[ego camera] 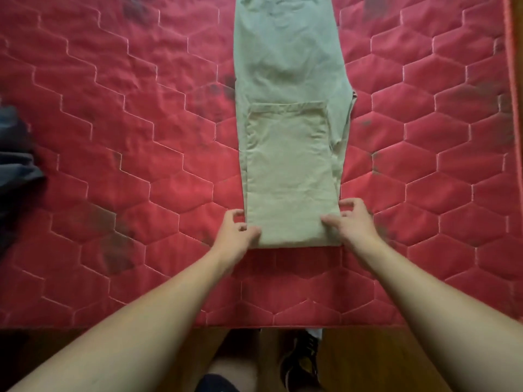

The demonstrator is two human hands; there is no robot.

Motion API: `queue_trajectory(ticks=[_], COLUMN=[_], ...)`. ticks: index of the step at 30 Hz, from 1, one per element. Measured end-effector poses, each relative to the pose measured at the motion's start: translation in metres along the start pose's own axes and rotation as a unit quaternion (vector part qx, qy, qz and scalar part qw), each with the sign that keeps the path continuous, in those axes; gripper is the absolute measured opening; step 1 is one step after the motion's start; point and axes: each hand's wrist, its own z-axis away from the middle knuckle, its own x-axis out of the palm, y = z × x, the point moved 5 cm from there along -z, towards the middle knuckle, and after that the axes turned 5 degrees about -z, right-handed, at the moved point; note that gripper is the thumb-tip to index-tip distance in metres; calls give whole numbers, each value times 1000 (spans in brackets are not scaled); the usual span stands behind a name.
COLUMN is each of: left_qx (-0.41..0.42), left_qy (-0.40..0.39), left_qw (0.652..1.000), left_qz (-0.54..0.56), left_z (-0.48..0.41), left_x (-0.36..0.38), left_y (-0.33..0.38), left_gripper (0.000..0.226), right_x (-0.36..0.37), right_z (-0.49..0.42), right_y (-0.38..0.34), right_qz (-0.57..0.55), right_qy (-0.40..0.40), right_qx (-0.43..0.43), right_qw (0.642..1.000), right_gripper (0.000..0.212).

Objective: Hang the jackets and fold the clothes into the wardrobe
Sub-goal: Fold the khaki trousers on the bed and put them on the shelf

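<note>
Beige trousers lie lengthwise on the red quilted mattress, legs laid together and the near end folded back over itself, its hem at mid length. My left hand pinches the left corner of the near fold, thumb on top of the cloth. My right hand holds the right corner of that fold, thumb on the cloth and fingers curled round the edge.
Dark grey clothing lies at the left edge of the mattress. A red piped border marks the mattress's right side. Below the near edge there is wooden floor and a black shoe.
</note>
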Motion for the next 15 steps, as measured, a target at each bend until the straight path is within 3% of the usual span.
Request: queue_trajectory(ticks=[3,6,11,15], left_qx=[6,5,-53,-73], left_qy=[-8,-15,-73,-49], left_qw=[1000,998,994,995], left_qz=[13,61,62,56], left_z=[-5,-17,-26,-18], left_x=[-8,-10,0,0], left_y=[8,23,4,-24], left_gripper=[28,30,28,25], right_x=[-1,2,15,13], right_z=[-7,-25,-34,-29], right_y=[-1,-1,18,41], right_qz=[-17,-47,-57,-83], right_qy=[-25,-72,-138,-174], right_qx=[17,27,90,146], right_qw=[999,996,985,970], right_gripper=[40,18,19,23])
